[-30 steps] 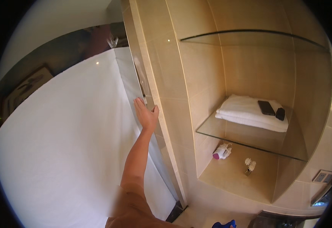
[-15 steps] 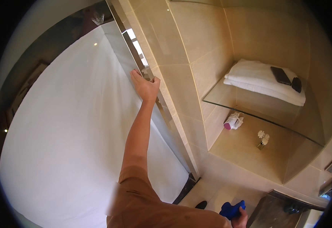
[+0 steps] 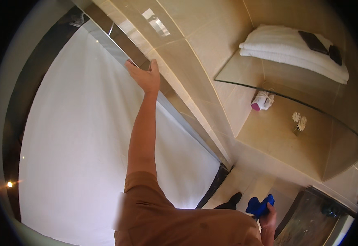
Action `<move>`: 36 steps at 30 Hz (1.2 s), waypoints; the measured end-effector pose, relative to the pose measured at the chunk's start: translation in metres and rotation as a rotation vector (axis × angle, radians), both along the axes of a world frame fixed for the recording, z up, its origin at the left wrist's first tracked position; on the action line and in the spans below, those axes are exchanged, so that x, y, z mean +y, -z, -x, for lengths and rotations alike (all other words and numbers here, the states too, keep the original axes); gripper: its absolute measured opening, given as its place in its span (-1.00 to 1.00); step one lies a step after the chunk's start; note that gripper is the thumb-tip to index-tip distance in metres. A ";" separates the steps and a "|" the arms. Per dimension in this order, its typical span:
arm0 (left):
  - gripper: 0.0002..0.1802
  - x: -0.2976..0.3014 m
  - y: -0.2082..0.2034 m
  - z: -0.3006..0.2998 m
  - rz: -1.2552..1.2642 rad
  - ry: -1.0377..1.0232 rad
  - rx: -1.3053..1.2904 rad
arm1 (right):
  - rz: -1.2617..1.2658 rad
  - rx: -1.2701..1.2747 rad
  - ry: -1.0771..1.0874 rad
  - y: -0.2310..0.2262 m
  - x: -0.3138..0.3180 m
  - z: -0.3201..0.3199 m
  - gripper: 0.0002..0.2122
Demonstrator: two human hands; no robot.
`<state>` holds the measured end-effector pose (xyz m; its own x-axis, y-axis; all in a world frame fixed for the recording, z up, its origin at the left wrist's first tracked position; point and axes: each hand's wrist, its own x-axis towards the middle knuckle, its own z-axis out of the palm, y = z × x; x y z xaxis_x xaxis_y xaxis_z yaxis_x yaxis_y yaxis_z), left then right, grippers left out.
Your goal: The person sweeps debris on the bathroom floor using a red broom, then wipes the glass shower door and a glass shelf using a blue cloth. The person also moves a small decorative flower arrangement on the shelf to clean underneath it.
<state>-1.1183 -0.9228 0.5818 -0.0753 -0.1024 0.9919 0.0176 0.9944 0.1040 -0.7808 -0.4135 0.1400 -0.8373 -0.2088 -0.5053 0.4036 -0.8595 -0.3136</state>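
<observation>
A tall white door panel [image 3: 72,135] fills the left side, edged by a pale grey strip. My left hand [image 3: 145,78] reaches up to this edge beside a shiny metal frame [image 3: 175,94], its thumb on the frame side and its fingers on the panel side; it is closed around the edge. Low at the right, my right hand [image 3: 270,217] is closed on a crumpled blue cloth [image 3: 261,206], held beside my body above the floor.
A glass shelf [image 3: 285,96] at the right bears folded white towels [image 3: 285,47] with a dark phone [image 3: 313,42] on top. Below stand a white hair dryer [image 3: 263,100] and white flowers [image 3: 299,122]. A dark-framed panel [image 3: 310,217] lies at the lower right.
The view has shifted, with the towels and shelf higher and farther right. My left hand stays on the panel's edge. The blue cloth remains in my right hand, now higher in view.
</observation>
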 end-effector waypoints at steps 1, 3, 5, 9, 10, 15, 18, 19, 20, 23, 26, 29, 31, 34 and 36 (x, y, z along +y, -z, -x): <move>0.12 -0.003 -0.002 -0.004 -0.018 -0.007 -0.025 | 0.004 -0.004 -0.012 -0.001 0.000 0.001 -0.61; 0.19 0.003 0.003 -0.004 -0.108 0.028 -0.071 | -0.024 -0.022 -0.009 0.000 0.001 0.005 -0.62; 0.22 0.020 -0.006 -0.006 -0.203 0.079 -0.108 | -0.008 -0.022 -0.013 0.003 0.002 0.013 -0.63; 0.18 0.004 -0.002 0.001 -0.129 0.010 -0.075 | 0.094 -0.033 -0.061 -0.003 0.005 0.022 -0.59; 0.18 0.003 0.000 0.004 -0.113 -0.009 -0.071 | 0.098 -0.025 -0.054 -0.006 0.005 0.025 -0.59; 0.17 -0.008 0.002 0.011 -0.101 0.025 -0.047 | 0.102 -0.038 -0.025 0.010 0.008 0.038 -0.59; 0.19 -0.016 0.002 0.009 -0.087 0.042 -0.066 | 0.085 -0.030 -0.020 0.011 0.009 0.042 -0.58; 0.20 -0.022 0.001 0.009 -0.081 0.051 -0.070 | 0.088 -0.027 -0.019 0.013 0.008 0.043 -0.57; 0.21 -0.031 -0.002 0.009 -0.076 0.060 -0.074 | 0.104 -0.027 -0.020 0.014 0.006 0.044 -0.57; 0.23 -0.006 0.000 0.017 -0.134 0.188 -0.091 | 0.135 -0.045 0.020 0.022 0.012 0.044 -0.59; 0.28 -0.029 -0.010 0.014 -0.099 0.121 -0.110 | 0.108 -0.065 -0.004 0.015 0.007 0.043 -0.61; 0.30 -0.020 0.003 0.011 -0.117 0.069 -0.164 | 0.076 -0.101 -0.003 0.017 0.004 0.040 -0.63; 0.33 -0.012 0.002 0.008 -0.149 0.074 -0.185 | 0.055 -0.098 -0.016 0.019 0.003 0.037 -0.64; 0.41 -0.018 0.004 0.013 -0.185 0.106 -0.184 | 0.042 -0.115 -0.035 0.015 -0.002 0.033 -0.64; 0.47 -0.027 -0.004 0.006 -0.195 0.176 -0.180 | 0.039 -0.113 -0.039 0.007 -0.007 0.025 -0.65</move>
